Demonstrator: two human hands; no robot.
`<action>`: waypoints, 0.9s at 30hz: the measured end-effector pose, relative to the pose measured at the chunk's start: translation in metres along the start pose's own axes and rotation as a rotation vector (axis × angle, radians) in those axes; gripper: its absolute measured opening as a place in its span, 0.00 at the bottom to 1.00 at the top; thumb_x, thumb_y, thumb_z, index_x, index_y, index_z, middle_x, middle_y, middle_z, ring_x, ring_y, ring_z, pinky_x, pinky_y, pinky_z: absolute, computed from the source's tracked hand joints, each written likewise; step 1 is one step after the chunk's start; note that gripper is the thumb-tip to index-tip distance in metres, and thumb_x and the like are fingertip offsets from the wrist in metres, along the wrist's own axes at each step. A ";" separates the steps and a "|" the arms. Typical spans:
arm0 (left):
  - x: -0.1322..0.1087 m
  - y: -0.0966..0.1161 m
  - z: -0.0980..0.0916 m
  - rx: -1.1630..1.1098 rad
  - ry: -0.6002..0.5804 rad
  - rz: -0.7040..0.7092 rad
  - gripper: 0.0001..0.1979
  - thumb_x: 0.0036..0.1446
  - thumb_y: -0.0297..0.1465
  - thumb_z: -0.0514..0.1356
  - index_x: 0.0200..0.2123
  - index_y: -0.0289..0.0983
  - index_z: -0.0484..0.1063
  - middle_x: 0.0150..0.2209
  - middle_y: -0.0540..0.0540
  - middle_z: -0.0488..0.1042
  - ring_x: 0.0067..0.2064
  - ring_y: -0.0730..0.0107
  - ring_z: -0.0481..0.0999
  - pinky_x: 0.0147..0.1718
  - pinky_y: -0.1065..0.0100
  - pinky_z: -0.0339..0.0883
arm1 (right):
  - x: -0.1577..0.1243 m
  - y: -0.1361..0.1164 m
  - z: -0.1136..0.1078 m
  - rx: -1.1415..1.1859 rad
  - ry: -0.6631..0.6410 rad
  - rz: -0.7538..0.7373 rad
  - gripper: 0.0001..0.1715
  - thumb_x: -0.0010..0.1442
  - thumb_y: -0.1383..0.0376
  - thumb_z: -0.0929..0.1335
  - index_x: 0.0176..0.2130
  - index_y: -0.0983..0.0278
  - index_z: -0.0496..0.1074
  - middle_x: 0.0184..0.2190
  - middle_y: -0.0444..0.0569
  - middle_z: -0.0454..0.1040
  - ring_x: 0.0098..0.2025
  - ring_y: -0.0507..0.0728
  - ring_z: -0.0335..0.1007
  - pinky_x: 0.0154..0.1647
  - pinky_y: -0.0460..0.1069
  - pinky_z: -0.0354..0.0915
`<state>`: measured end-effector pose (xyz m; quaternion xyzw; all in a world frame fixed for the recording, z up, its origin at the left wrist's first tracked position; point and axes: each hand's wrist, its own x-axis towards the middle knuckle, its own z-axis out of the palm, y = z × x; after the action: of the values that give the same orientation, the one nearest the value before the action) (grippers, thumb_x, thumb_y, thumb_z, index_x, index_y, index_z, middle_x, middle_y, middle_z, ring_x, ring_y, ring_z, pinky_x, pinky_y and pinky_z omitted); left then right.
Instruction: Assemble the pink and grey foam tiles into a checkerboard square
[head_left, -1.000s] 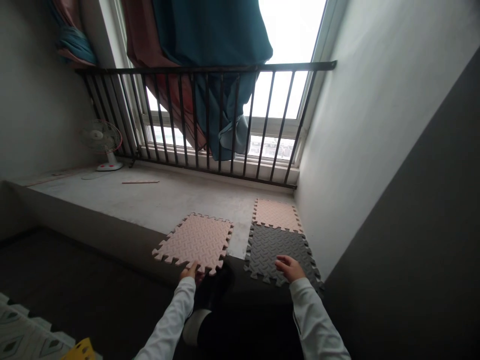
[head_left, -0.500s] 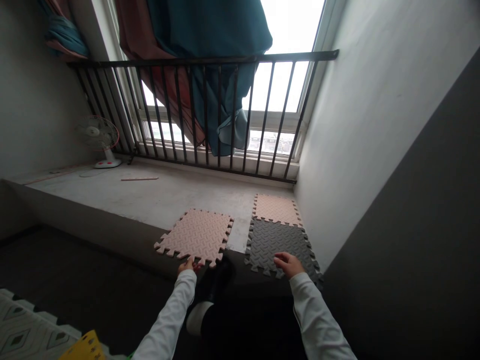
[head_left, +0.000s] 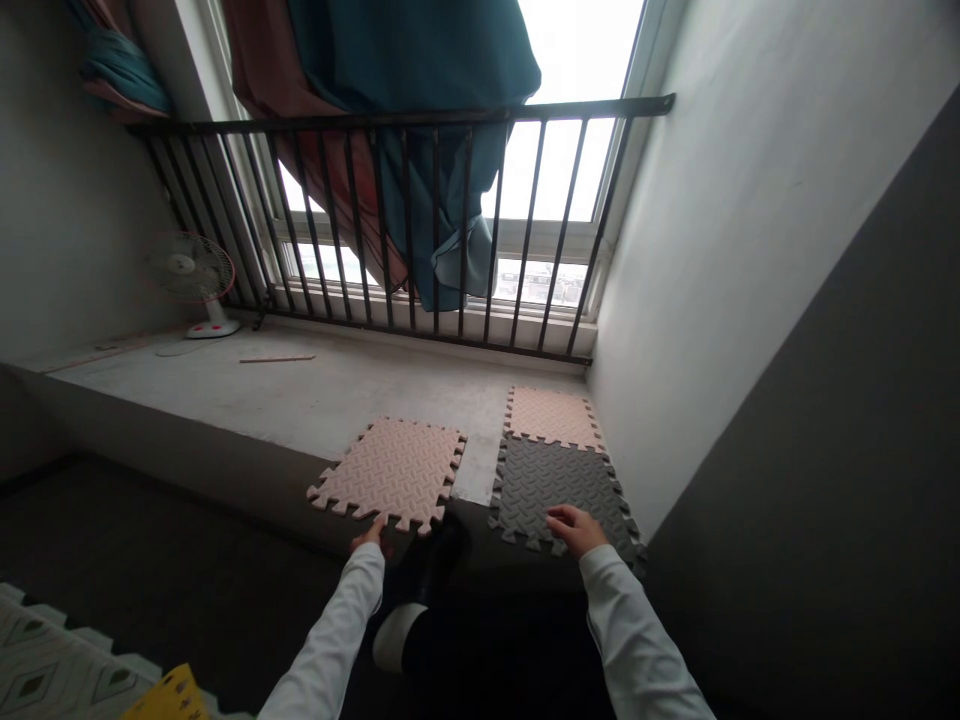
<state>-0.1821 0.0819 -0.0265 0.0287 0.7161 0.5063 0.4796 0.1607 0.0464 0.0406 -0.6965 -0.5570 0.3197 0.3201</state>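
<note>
Head view: left hand (head_left: 369, 537) touches the edge of the pink foam mat (head_left: 390, 475), grip unclear; open right hand (head_left: 576, 530) rests on the gray mat (head_left: 555, 490), joined to another pink mat (head_left: 553, 418).

Window: tall (head_left: 570, 160), white daylight, behind a dark iron railing (head_left: 375, 118)
Curtains: teal and red (head_left: 405, 90), bunched and hanging
Ledge: concrete (head_left: 262, 400), a white fan (head_left: 187, 268) at its left
Walls: pale grey (head_left: 735, 250)
Floor: dark (head_left: 150, 540), below the ledge
</note>
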 end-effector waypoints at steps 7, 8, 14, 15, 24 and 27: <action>0.001 -0.001 -0.002 -0.067 -0.240 -0.091 0.12 0.49 0.38 0.53 0.20 0.38 0.60 0.24 0.48 0.68 0.26 0.70 0.70 0.24 0.65 0.63 | 0.000 -0.001 -0.003 0.000 -0.044 0.012 0.15 0.41 0.59 0.66 0.32 0.62 0.73 0.28 0.47 0.74 0.32 0.54 0.70 0.33 0.46 0.64; 0.003 -0.002 -0.002 -0.078 -0.238 -0.088 0.12 0.49 0.38 0.53 0.20 0.38 0.60 0.24 0.48 0.68 0.26 0.70 0.70 0.24 0.66 0.63 | 0.000 -0.001 -0.004 0.003 -0.045 0.011 0.15 0.41 0.59 0.66 0.32 0.62 0.72 0.28 0.47 0.74 0.32 0.54 0.70 0.33 0.46 0.64; 0.010 0.002 0.004 -0.134 -0.186 -0.102 0.10 0.44 0.34 0.58 0.18 0.38 0.60 0.20 0.50 0.67 0.23 0.70 0.68 0.22 0.67 0.63 | -0.003 -0.007 -0.004 -0.023 -0.033 0.036 0.15 0.42 0.61 0.66 0.32 0.64 0.72 0.29 0.48 0.74 0.33 0.54 0.70 0.33 0.46 0.64; 0.010 0.004 0.005 -0.141 -0.174 -0.100 0.10 0.43 0.34 0.58 0.17 0.38 0.60 0.19 0.51 0.66 0.22 0.70 0.68 0.22 0.67 0.63 | -0.004 -0.008 -0.004 -0.032 -0.037 0.038 0.15 0.42 0.61 0.66 0.32 0.64 0.72 0.29 0.49 0.74 0.33 0.54 0.70 0.34 0.46 0.64; 0.020 0.031 0.008 -0.129 -0.133 -0.053 0.13 0.45 0.32 0.56 0.13 0.38 0.59 0.13 0.53 0.59 0.16 0.75 0.59 0.18 0.69 0.57 | -0.004 -0.007 -0.001 -0.149 0.015 0.017 0.13 0.43 0.62 0.65 0.32 0.63 0.72 0.31 0.48 0.74 0.34 0.54 0.69 0.36 0.47 0.63; 0.029 0.041 0.004 -0.127 -0.116 0.061 0.14 0.45 0.29 0.55 0.11 0.38 0.58 0.12 0.53 0.58 0.14 0.75 0.58 0.17 0.68 0.55 | -0.003 -0.006 -0.001 -0.179 0.007 0.045 0.12 0.42 0.63 0.66 0.31 0.63 0.73 0.30 0.48 0.74 0.33 0.53 0.69 0.36 0.47 0.63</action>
<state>-0.2132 0.1202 -0.0145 0.0494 0.6524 0.5625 0.5056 0.1575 0.0443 0.0467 -0.7359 -0.5663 0.2732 0.2513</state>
